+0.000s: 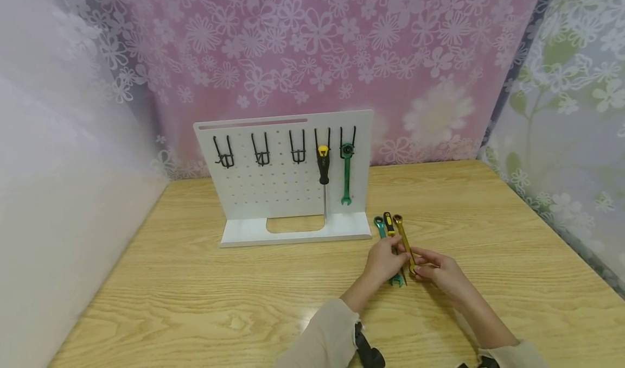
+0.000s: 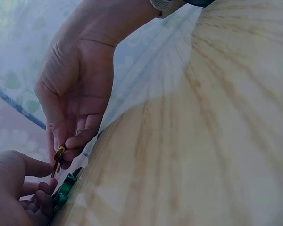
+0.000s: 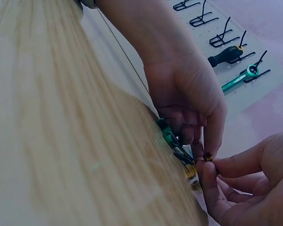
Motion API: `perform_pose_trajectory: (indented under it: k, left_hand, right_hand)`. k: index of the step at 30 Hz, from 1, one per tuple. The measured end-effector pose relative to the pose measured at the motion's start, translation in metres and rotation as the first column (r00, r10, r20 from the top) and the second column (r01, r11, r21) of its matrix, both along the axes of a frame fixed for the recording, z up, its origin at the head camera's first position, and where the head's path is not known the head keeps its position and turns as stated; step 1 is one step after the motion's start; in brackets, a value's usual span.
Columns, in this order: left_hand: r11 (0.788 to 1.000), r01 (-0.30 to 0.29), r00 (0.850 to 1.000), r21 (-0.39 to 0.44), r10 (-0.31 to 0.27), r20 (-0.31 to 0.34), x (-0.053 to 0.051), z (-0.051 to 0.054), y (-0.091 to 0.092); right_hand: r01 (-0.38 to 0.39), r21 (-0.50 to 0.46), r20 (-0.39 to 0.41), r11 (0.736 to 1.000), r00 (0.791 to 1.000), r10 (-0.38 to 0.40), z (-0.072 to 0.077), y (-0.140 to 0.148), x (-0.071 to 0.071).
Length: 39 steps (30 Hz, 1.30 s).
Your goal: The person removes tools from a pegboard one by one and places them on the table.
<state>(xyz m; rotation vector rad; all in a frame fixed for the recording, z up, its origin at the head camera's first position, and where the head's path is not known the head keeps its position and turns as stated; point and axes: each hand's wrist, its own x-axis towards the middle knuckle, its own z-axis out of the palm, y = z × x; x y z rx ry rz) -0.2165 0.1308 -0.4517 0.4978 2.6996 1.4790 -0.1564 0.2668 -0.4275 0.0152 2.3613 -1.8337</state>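
Note:
A gold combination wrench [image 1: 401, 231] slants over the table, its open end toward me. My right hand [image 1: 445, 276] pinches that lower end between thumb and fingers. Across the middle of the wrench lies my left hand [image 1: 383, 260], thumb and fingertips pinching the shaft. Under and beside the left hand are a green combination wrench [image 1: 379, 224] and a screwdriver [image 1: 388, 222] with a black and yellow handle; the hand hides their middles. The right wrist view shows the gold wrench's end [image 3: 207, 157] between the fingertips of both hands.
A white pegboard stand [image 1: 254, 194] is behind the hands to the left. On its hooks hang a black and yellow screwdriver [image 1: 323, 167] and another green wrench [image 1: 347, 172]. Three hook pairs on the left hold nothing. The wooden table [image 1: 195, 303] meets floral curtains behind.

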Motion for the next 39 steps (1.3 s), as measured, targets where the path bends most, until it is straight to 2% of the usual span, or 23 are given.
perform_pose_trajectory:
  k: [12, 20, 27, 34, 39]
  left_hand:
    - [0.997, -0.003, 0.999, -0.08, -0.001, -0.052, -0.0008, -0.0022, 0.0009]
    - [0.997, -0.003, 0.998, -0.074, -0.002, -0.067, -0.0009, -0.0023, 0.0007]
    - [0.997, -0.003, 0.997, -0.075, -0.003, -0.083, -0.0006, -0.0018, 0.0005]
    - [0.996, -0.005, 0.996, -0.09, -0.003, -0.086, 0.0007, -0.0006, 0.0001]
    - [0.996, 0.0, 0.996, -0.09, -0.008, -0.088, 0.0006, -0.0007, 0.0004]
  right_hand:
    - [0.016, 0.071, -0.004, 0.997, 1.0, -0.016, -0.001, -0.0002, 0.0001]
    - [0.005, 0.127, -0.028, 0.992, 1.0, -0.002, -0.0011, -0.0004, 0.0003]
    - [0.017, 0.249, -0.063, 0.968, 0.998, -0.002, -0.0031, 0.0004, -0.0007]
    - [0.037, 0.373, -0.142, 0.927, 0.99, 0.017, -0.0048, 0.0005, -0.0013]
    - [0.052, 0.409, -0.182, 0.911, 0.983, 0.025, -0.0046, -0.0004, -0.0014]
